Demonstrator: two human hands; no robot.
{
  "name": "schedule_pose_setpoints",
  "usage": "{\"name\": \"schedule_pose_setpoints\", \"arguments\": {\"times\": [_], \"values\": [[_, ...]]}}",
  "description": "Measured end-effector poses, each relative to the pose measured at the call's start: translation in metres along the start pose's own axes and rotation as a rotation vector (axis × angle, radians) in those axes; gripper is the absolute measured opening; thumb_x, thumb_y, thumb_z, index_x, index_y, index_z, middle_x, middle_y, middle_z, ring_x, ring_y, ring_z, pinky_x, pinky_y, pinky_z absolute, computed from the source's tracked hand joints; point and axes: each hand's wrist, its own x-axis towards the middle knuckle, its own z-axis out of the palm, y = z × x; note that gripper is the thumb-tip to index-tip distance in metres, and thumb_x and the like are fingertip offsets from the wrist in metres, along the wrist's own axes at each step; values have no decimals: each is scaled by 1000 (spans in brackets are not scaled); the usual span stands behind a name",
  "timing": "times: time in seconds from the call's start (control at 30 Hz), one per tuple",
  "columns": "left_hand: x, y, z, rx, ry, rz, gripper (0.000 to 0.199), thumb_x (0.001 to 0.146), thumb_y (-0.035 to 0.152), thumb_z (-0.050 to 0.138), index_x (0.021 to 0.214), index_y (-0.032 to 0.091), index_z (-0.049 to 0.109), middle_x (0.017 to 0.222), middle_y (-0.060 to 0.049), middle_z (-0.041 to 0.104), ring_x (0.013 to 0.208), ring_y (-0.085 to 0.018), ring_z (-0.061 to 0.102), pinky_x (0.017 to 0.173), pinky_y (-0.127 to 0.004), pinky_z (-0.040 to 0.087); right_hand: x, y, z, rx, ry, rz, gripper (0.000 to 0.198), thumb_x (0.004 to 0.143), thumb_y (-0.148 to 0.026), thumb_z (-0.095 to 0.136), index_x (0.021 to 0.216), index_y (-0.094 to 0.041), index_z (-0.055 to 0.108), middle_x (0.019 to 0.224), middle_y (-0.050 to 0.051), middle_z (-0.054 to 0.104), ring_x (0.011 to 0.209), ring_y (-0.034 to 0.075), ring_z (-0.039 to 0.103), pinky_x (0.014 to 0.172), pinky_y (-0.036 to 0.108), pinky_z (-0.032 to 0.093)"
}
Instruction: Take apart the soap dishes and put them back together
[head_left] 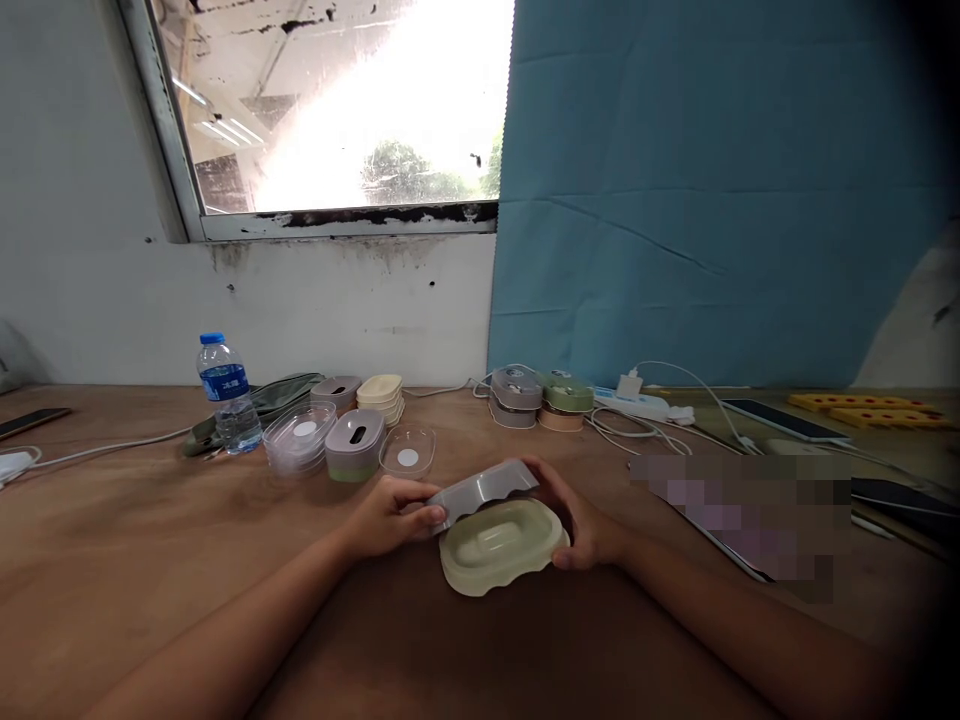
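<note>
My left hand (pixel 396 516) is closed on a grey plastic cover (pixel 486 488) with a wavy lower edge, its thumb on the near left end. My right hand (pixel 583 522) grips a pale green oval plastic piece (pixel 501 540) with a raised middle and a wavy rim. The right thumb presses on the green piece's right end, while the other fingers reach up behind the right end of the grey cover. The grey cover is tilted above the far edge of the green piece. Whether the two parts touch, I cannot tell.
Clear plastic lids (pixel 300 440), a lilac-and-green box (pixel 355 445), stacked cream pieces (pixel 381 398) and a single clear lid (pixel 407 452) lie beyond my left hand. A water bottle (pixel 228 395) stands farther left. Grey boxes (pixel 515 395), a green box (pixel 564 398) and white cables (pixel 637 425) are at the back right.
</note>
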Motion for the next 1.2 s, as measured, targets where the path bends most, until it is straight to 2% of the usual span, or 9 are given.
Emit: {"name": "schedule_pose_setpoints", "arguments": {"times": [0.17,0.33,0.5,0.6,0.7,0.8,0.87,1.03,1.2], "values": [[5,-8,0,-274,145,-104,33,78,41,51,87,12,66,76,-3,63,72,-15,55,68,-23,42,0,-1,-12,22,121,72,84,53,-55,66,123,-26,29,128,11,34,101,27,50,83,37,41],[6,-10,5,-627,306,-198,34,72,44,58,72,10,63,63,-1,57,61,-10,51,61,-23,42,-1,8,-29,199,427,138,53,54,-63,54,87,-22,57,99,8,59,83,27,57,66,36,46],[18,0,1,-779,514,-263,37,70,49,58,70,11,59,59,2,53,54,-8,48,56,-22,43,4,17,-40,291,697,129,42,67,-64,40,72,-25,54,84,4,65,88,27,57,66,38,47],[46,3,-18,-620,640,-269,42,67,52,59,76,11,61,60,1,56,53,-9,49,55,-22,44,8,18,-41,320,781,149,39,73,-59,38,85,-26,54,95,4,64,91,26,57,66,39,49],[84,1,-43,-218,676,-239,53,70,58,50,89,10,63,71,-4,63,62,-13,56,60,-23,45,11,17,-37,346,806,185,39,75,-55,40,96,-25,53,105,4,62,93,25,57,66,38,52],[120,-7,-58,478,544,-264,54,81,55,32,97,13,63,85,-6,67,76,-16,59,65,-22,42,13,17,-34,387,799,197,43,75,-55,39,103,-25,51,110,4,59,95,25,57,70,39,52],[140,-15,-59,697,424,-305,48,81,49,37,90,12,65,84,-9,67,78,-18,59,66,-23,41,14,19,-33,410,805,187,44,74,-55,40,104,-25,51,112,4,58,99,25,55,73,41,51],[167,-44,-41,859,186,-418,26,74,34,54,71,12,67,78,-13,68,78,-22,61,66,-25,41,14,29,-35,386,853,181,37,69,-50,49,94,-24,53,108,3,58,107,23,49,82,38,48],[176,-66,-25,987,47,-510,24,80,31,52,90,11,62,97,-14,61,91,-23,57,76,-32,44,12,32,-33,342,833,206,21,68,-42,58,71,-22,53,87,1,60,96,19,54,85,35,45]]}}
